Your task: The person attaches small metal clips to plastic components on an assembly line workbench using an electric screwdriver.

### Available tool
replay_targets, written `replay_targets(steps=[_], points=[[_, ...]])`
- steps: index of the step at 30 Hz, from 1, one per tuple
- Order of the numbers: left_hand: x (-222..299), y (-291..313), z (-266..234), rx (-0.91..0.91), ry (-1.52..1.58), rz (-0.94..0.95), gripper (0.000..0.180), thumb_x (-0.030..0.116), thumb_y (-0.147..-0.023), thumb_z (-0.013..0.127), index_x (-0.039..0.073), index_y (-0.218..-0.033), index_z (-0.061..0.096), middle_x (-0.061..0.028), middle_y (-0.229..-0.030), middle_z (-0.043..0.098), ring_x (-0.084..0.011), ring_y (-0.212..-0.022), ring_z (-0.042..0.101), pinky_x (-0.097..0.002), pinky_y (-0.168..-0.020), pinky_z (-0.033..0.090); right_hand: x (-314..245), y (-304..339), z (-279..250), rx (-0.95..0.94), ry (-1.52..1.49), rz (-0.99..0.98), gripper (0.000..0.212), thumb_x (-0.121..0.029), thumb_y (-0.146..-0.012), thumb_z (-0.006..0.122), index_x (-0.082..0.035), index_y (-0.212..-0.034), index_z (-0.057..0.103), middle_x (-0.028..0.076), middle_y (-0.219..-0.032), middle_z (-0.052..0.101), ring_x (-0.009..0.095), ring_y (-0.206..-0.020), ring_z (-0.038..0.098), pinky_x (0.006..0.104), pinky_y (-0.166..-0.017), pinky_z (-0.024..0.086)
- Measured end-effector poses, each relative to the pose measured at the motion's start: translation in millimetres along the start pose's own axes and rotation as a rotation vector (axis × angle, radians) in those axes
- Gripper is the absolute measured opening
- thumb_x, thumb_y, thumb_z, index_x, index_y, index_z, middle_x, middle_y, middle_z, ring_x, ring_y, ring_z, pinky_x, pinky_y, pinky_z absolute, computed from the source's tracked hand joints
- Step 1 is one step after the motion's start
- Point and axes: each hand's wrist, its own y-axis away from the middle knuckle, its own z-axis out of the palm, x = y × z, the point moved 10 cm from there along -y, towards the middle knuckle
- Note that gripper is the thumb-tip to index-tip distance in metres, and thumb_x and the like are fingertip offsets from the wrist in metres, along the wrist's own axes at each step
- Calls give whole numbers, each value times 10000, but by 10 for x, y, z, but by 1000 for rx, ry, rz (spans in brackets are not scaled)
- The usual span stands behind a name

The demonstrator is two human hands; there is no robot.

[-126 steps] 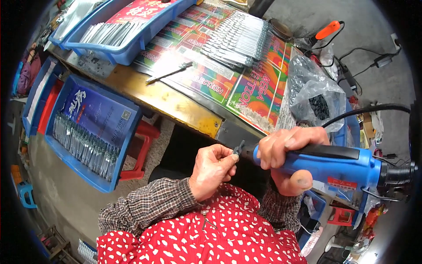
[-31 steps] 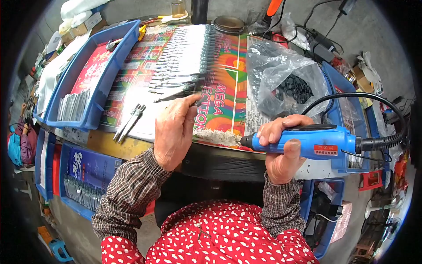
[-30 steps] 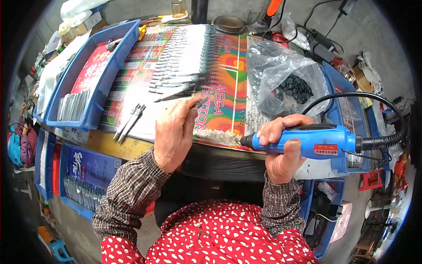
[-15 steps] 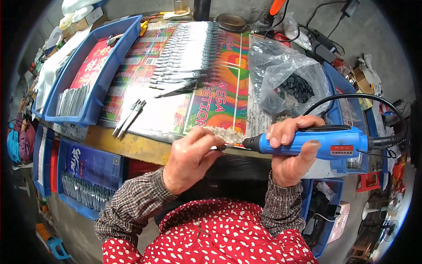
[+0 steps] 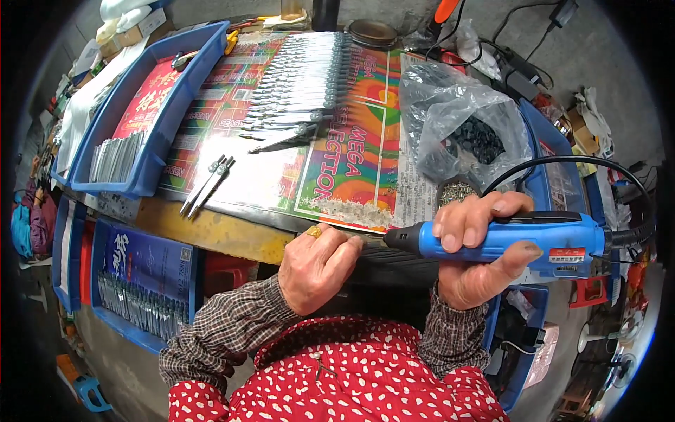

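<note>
A blue electric screwdriver (image 5: 552, 231) lies level in my right hand (image 5: 472, 283), whose fingers wrap over its top and thumb runs along its near side. Its dark nose points left at my left hand (image 5: 316, 271). That hand is closed, with a ring on one finger, just beyond the table's front edge. Whatever its fingertips pinch is hidden behind them. On the table ahead, a row of slim silver pen-like pieces (image 5: 299, 81) with dark ends lies side by side. Two similar loose pieces (image 5: 207, 186) rest nearer, to the left.
A clear plastic bag (image 5: 432, 105) of black small parts (image 5: 477, 139) sits right of the sheet-covered table (image 5: 253, 193), beside a dish of small metal bits (image 5: 457, 192). A blue tray (image 5: 144, 184) holds silver pieces; a blue bin (image 5: 144, 337) stands lower left. The screwdriver's black cable (image 5: 636, 184) loops right.
My right hand and the screwdriver have shifted slightly right. The left hand has turned and lowered a little, and the small dark piece seen in its fingers is now hidden.
</note>
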Motion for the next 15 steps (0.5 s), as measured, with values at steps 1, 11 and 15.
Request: replay_targets(steps=[1, 11, 15], points=[[10, 3, -24, 28, 7, 12, 264, -41, -601, 690, 0, -825, 556, -90, -713, 552, -230, -594, 557, -319, -492, 437, -10, 0, 14, -8, -7, -11, 535, -525, -780, 597, -75, -971, 380, 50, -645, 485, 156, -538, 503, 324, -558, 439], [40, 19, -47, 59, 28, 54, 251, -55, -613, 693, -11, -806, 537, -118, -743, 569, -254, -617, 569, -325, -516, 457, -37, 9, 84, -28, 3, -4, 537, -519, -778, 605, -74, -965, 371, 47, -631, 467, 157, -528, 490, 324, -532, 440], [45, 8, -50, 60, 32, 56, 252, -58, -620, 685, -15, -819, 538, -122, -746, 569, -254, -625, 570, -326, -532, 461, -29, 15, 95, -39, -11, 4, 526, -499, -777, 616, -74, -966, 372, 49, -626, 463, 159, -529, 489, 326, -529, 441]])
